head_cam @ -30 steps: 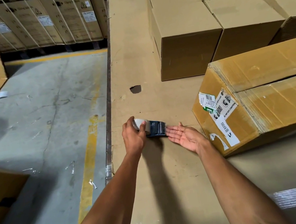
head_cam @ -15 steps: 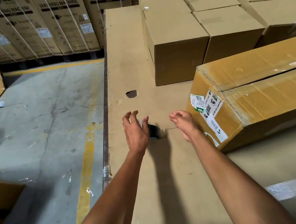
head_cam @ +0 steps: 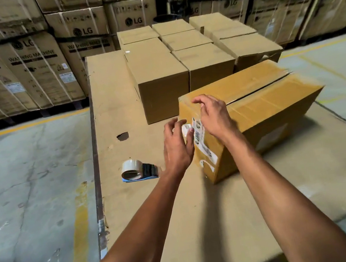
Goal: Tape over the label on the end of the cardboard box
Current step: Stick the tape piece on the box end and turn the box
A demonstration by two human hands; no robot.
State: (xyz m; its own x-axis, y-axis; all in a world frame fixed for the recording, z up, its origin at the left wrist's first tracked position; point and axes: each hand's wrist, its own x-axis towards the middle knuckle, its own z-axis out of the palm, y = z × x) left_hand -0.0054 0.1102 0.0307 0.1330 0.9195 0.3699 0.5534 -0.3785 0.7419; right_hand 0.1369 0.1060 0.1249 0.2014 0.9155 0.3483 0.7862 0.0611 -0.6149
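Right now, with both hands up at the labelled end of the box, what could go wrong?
1. The tape dispenser lies on the cardboard sheet, out of both hands, so no tape may be ready for the label.
2. The label's lower corner looks peeled; pressing with the left hand or right hand could crease it.
3. The cardboard box sits askew and could slide.
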